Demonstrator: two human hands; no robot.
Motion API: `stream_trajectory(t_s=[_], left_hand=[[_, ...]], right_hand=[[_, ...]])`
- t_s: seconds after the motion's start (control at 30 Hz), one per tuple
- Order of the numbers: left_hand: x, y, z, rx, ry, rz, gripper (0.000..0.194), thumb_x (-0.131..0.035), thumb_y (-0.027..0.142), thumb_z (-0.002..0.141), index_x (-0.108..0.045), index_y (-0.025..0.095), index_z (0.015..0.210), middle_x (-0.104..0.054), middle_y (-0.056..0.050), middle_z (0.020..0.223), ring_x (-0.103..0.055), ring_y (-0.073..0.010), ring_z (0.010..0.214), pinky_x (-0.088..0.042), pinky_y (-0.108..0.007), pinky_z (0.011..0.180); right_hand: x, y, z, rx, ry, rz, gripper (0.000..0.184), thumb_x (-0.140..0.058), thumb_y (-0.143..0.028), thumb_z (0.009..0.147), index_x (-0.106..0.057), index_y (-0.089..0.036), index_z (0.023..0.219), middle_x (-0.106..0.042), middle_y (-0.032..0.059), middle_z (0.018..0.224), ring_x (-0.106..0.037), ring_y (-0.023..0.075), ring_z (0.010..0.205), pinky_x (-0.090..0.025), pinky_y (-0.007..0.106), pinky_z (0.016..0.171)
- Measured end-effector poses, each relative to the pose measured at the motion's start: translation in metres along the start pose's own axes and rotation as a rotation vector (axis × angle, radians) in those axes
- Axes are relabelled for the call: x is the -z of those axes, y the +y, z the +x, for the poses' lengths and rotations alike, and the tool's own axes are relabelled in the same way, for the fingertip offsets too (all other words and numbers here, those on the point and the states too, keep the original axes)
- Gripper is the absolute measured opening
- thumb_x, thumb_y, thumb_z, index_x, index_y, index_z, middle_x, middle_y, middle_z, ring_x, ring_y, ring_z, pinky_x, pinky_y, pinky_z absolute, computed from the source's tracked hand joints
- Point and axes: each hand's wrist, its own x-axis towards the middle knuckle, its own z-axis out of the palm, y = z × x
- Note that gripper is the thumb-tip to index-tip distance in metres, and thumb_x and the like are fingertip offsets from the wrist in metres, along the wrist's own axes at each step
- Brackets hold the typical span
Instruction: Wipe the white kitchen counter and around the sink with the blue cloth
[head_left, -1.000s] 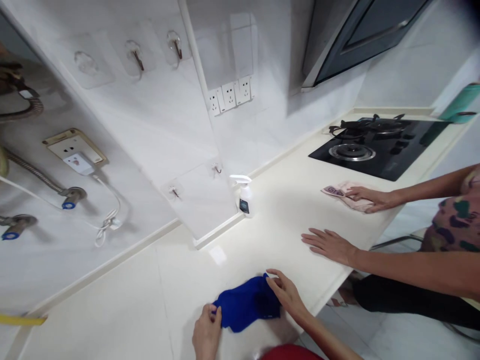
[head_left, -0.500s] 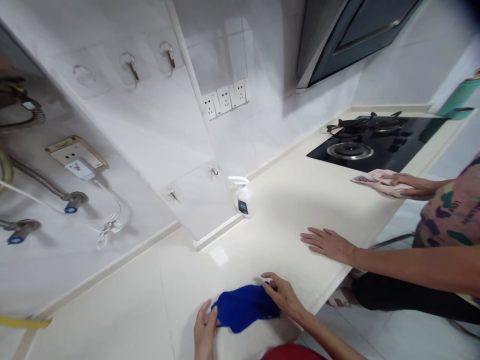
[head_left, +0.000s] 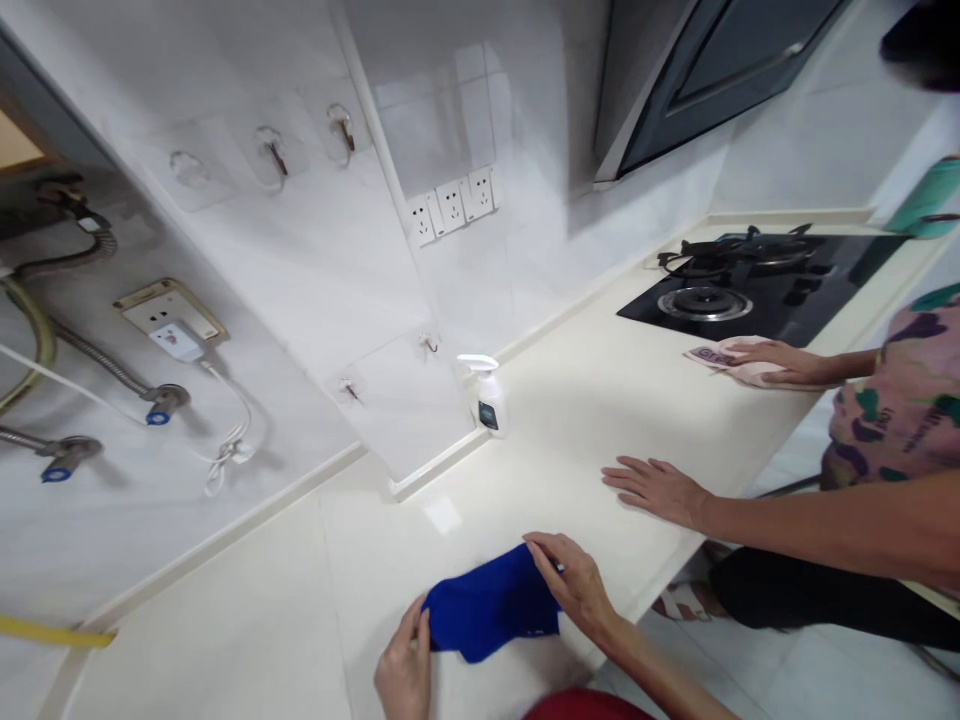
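A blue cloth (head_left: 487, 608) is spread out low over the pale counter (head_left: 270, 610), close to its front edge. My left hand (head_left: 405, 655) pinches the cloth's left edge between thumb and fingers. At the opposite upper corner, my right hand (head_left: 571, 580) is closed on the cloth with thumb and fingertips. The cloth looks fairly flat between both hands, with an uneven lower edge. Farther back, a white spray bottle (head_left: 491, 400) stands upright against the wall corner.
At right, a co-worker's one hand (head_left: 660, 492) lies flat on the counter; the other presses a pink cloth (head_left: 739, 362) beside the black gas hob (head_left: 765, 285). Wall sockets (head_left: 451, 205) are above the bottle. A yellow hose (head_left: 52, 632) enters the counter at far left.
My right hand has gripped the blue cloth's upper right corner, and the cloth is pulled flatter. My left hand shifted slightly left. The co-worker's pink cloth moved slightly left.
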Motion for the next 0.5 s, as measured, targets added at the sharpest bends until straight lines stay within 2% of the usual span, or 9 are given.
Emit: stream_trajectory(t_s=[0.1, 0.2, 0.3, 0.4, 0.5], left_hand=[[0.023, 0.020, 0.007, -0.038, 0.148, 0.021, 0.037, -0.059, 0.052, 0.079, -0.077, 0.035, 0.105, -0.079, -0.004, 0.093, -0.069, -0.0237, 0.065, -0.052, -0.035, 0.065], [0.049, 0.046, 0.021, 0.049, 0.181, -0.270, 0.043, -0.067, 0.056, 0.072, -0.077, 0.030, 0.105, -0.078, -0.006, 0.104, -0.072, -0.0232, 0.080, -0.057, -0.034, 0.072], [0.069, 0.073, 0.036, 0.171, 0.156, -0.549, 0.059, -0.074, 0.057, 0.066, -0.073, 0.023, 0.114, -0.076, -0.010, 0.105, -0.070, -0.0265, 0.099, -0.058, -0.029, 0.064], [0.080, 0.094, 0.047, 0.127, 0.186, -0.660, 0.064, -0.076, 0.057, 0.064, -0.070, 0.019, 0.116, -0.074, -0.011, 0.108, -0.069, -0.0261, 0.099, -0.051, -0.024, 0.052], [0.088, 0.109, 0.052, 0.038, 0.228, -0.598, 0.057, -0.071, 0.061, 0.071, -0.070, 0.022, 0.113, -0.074, -0.008, 0.105, -0.070, -0.0195, 0.081, -0.053, -0.025, 0.054]], right_hand=[[0.007, -0.018, 0.010, -0.038, 0.054, 0.084, 0.034, -0.050, -0.050, 0.094, -0.072, -0.025, 0.100, -0.075, 0.0028, 0.089, -0.064, 0.0144, 0.069, -0.054, 0.028, 0.066], [0.017, -0.041, 0.026, -0.090, 0.087, 0.150, 0.035, -0.053, -0.051, 0.093, -0.073, -0.024, 0.100, -0.076, 0.0015, 0.090, -0.065, 0.0129, 0.069, -0.054, 0.025, 0.067], [0.026, -0.065, 0.045, -0.104, 0.127, 0.214, 0.034, -0.056, -0.052, 0.091, -0.073, -0.024, 0.100, -0.077, 0.0023, 0.096, -0.068, 0.0140, 0.078, -0.055, 0.024, 0.073], [0.035, -0.087, 0.065, -0.088, 0.140, 0.288, 0.034, -0.058, -0.052, 0.089, -0.073, -0.024, 0.101, -0.077, 0.0039, 0.101, -0.071, 0.0163, 0.089, -0.056, 0.024, 0.073], [0.043, -0.103, 0.081, -0.020, 0.160, 0.326, 0.033, -0.059, -0.051, 0.088, -0.073, -0.023, 0.100, -0.077, 0.0051, 0.102, -0.072, 0.0180, 0.093, -0.058, 0.026, 0.080]])
